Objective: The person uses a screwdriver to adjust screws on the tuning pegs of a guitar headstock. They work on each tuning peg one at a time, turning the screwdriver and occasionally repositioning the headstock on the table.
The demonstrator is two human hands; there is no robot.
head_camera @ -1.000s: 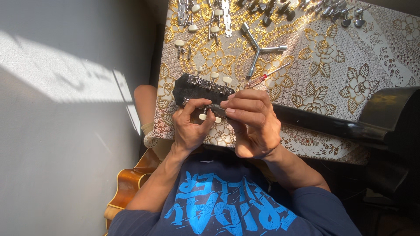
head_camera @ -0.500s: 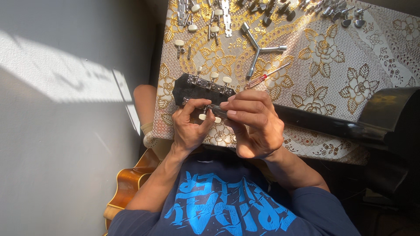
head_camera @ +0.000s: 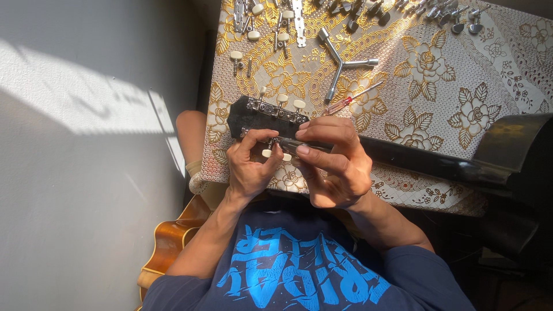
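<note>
A black guitar headstock (head_camera: 253,117) lies on the table with its neck (head_camera: 426,161) running off to the right. My left hand (head_camera: 249,167) pinches a cream tuner knob (head_camera: 266,153) on the near side of the headstock. My right hand (head_camera: 334,161) wraps over the neck just behind the headstock, fingers pressed on the tuner strip. Three cream knobs (head_camera: 282,99) stick out on the far side.
The table wears a white and gold flowered cloth (head_camera: 438,86). On it lie a three-armed metal wrench (head_camera: 341,64), a red-handled screwdriver (head_camera: 345,102) and several loose tuners (head_camera: 271,17) along the far edge. A brown guitar body (head_camera: 167,242) stands by my left arm, next to a grey wall.
</note>
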